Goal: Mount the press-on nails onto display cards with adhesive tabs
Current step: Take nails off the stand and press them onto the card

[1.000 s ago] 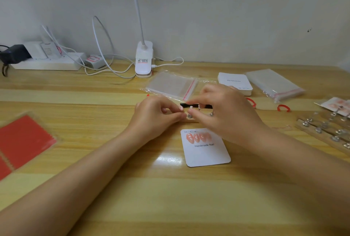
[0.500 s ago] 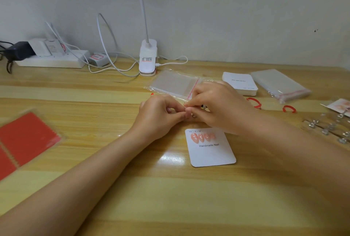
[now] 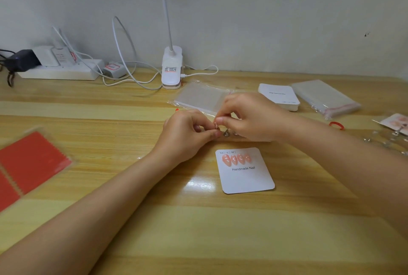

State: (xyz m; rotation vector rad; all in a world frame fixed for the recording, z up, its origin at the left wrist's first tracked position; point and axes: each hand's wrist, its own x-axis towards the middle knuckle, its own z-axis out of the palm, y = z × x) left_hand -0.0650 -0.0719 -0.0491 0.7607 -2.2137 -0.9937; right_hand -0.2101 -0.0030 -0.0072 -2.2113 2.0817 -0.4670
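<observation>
A white display card printed "Handmade Nail" lies flat on the wooden desk, with several pink press-on nails stuck in a row near its top. Just behind the card, my two hands meet over a wooden nail-holder strip with metal studs. My left hand pinches the strip's left end. The fingertips of my right hand close on a small nail at that same spot. Most of the strip and the nail are hidden by my fingers.
Red adhesive sheets in a plastic sleeve lie at the left. Behind my hands are clear bags, a stack of blank cards and another bag pack. Further holder strips and a red band sit right. A lamp clip and power strip stand at the wall.
My right fingertips have slid left along the strip and now meet my left fingertips on the small nail. The card has not moved.
</observation>
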